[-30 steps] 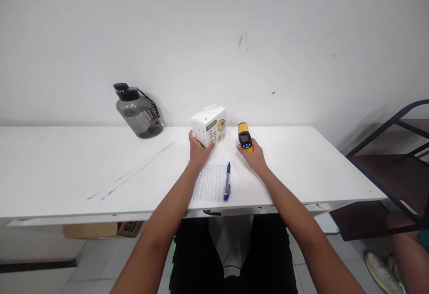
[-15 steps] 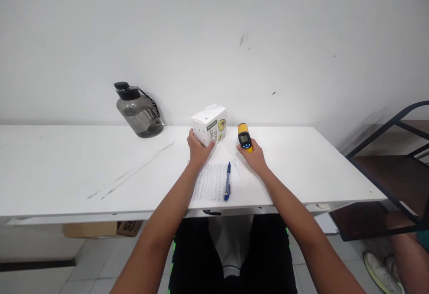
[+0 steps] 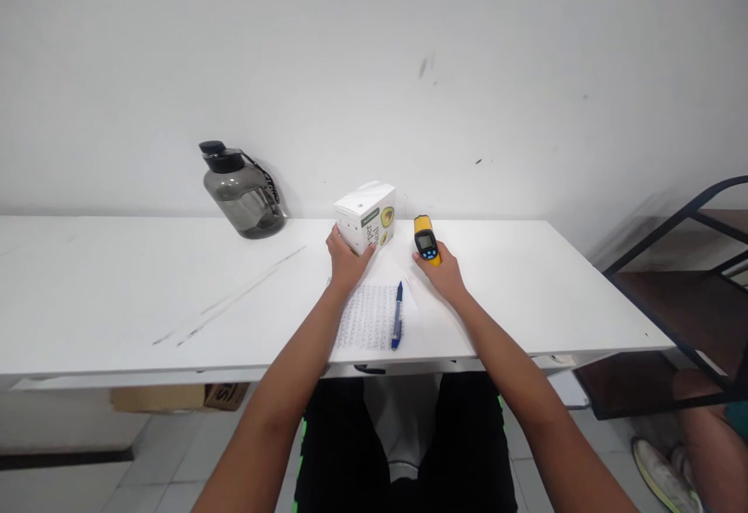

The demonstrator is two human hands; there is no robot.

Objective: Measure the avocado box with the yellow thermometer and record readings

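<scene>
Left hand (image 3: 349,263) grasps the box (image 3: 365,217), which is just beyond its palm | right hand (image 3: 447,273) grasps the thermometer (image 3: 425,240), nose toward the wall (image 3: 351,68) | I see a pen (image 3: 397,316) on paper (image 3: 365,318) on the counter (image 3: 117,287), between and back from both hands | jug (image 3: 248,201) left of left hand
</scene>
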